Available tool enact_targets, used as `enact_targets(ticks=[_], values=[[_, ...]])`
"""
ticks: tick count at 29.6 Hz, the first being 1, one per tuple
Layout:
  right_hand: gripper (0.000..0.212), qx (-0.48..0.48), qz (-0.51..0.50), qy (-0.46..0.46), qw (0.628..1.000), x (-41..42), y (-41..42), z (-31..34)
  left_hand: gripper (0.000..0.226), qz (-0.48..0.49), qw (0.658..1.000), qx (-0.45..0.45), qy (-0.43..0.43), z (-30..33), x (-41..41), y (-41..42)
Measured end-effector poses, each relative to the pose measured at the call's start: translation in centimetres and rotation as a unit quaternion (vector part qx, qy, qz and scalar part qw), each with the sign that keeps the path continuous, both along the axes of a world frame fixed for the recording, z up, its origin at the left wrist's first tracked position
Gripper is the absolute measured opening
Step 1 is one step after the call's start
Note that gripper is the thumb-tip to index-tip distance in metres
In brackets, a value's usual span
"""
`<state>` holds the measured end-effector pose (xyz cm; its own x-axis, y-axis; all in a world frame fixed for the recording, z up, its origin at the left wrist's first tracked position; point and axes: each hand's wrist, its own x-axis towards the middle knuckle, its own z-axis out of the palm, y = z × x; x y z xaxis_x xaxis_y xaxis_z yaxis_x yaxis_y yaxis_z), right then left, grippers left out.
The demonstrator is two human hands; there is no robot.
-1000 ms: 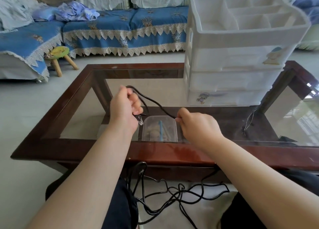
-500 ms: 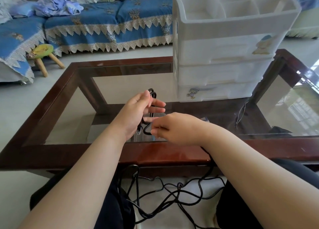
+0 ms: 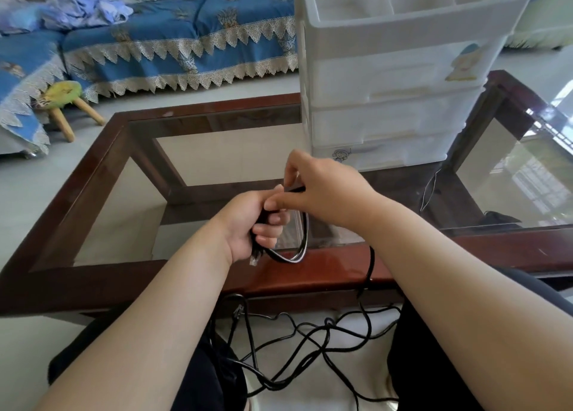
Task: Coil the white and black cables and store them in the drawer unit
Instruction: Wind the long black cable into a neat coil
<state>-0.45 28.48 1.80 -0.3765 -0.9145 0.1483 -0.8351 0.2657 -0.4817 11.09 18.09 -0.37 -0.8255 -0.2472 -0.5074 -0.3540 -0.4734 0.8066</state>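
1. Left hand: curled round black cable loops, frame centre.
2. Right hand: apparently pinched a strand, partly hidden.
3. Drawer unit: upper right; slack cable, bottom centre.

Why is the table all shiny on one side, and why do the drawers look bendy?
Head view: window light reflects as glare on the glass table at the right; the wide-angle lens bows the white drawer unit and table edges; the sofa behind looks soft, while the hands and black cable stay fairly sharp.
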Motion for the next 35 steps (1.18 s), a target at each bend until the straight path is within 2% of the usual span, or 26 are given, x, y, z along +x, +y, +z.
enact_targets(ticks=[5,10,12,15,17,19,21,23,25,27,31,35], values=[[0.031,-0.022,-0.023,-0.105,0.994,-1.8,-0.4,-0.4,0.030,-0.025,0.997,0.065,0.033,0.7,0.2,-0.2],[0.020,-0.032,0.034,-0.175,0.983,-2.2,-0.5,-0.7,0.036,-0.017,0.993,0.095,0.068,1.0,0.7,-0.3],[0.024,-0.028,0.049,-0.222,0.973,-2.2,-0.4,-0.7,0.038,-0.013,0.993,0.096,0.074,1.2,0.9,-0.4],[0.039,-0.020,0.054,-0.257,0.965,-1.6,-0.3,-1.1,0.043,0.017,0.996,0.058,0.066,1.4,1.1,-0.4],[0.040,-0.022,0.044,-0.288,0.956,-0.9,-0.3,-1.4,0.050,0.048,0.998,-0.023,0.037,1.3,1.0,-0.2],[0.045,-0.039,0.029,-0.357,0.933,-0.2,-0.4,-1.8,0.055,0.076,0.992,-0.095,0.016,1.1,1.0,0.1],[0.048,-0.055,0.021,-0.458,0.887,0.1,-0.4,-2.1,0.058,0.094,0.987,-0.130,0.015,1.0,0.8,0.5],[0.045,-0.057,0.009,-0.519,0.853,0.2,-0.5,-2.0,0.058,0.097,0.985,-0.144,0.017,1.0,0.7,0.7],[0.041,-0.057,0.001,-0.547,0.835,0.2,-0.5,-1.8,0.056,0.079,0.988,-0.129,0.026,1.0,0.6,0.6],[0.035,-0.062,0.002,-0.545,0.836,0.1,-0.4,-1.6,0.054,0.050,0.992,-0.106,0.038,1.2,0.7,0.4],[0.039,-0.078,-0.005,-0.429,0.900,-0.1,-0.2,-1.5,0.053,0.005,0.995,-0.086,0.048,1.4,0.9,0.2],[0.039,-0.073,-0.020,-0.346,0.935,-0.1,-0.2,-1.3,0.049,0.013,0.997,-0.061,0.050,1.3,1.0,0.5]])
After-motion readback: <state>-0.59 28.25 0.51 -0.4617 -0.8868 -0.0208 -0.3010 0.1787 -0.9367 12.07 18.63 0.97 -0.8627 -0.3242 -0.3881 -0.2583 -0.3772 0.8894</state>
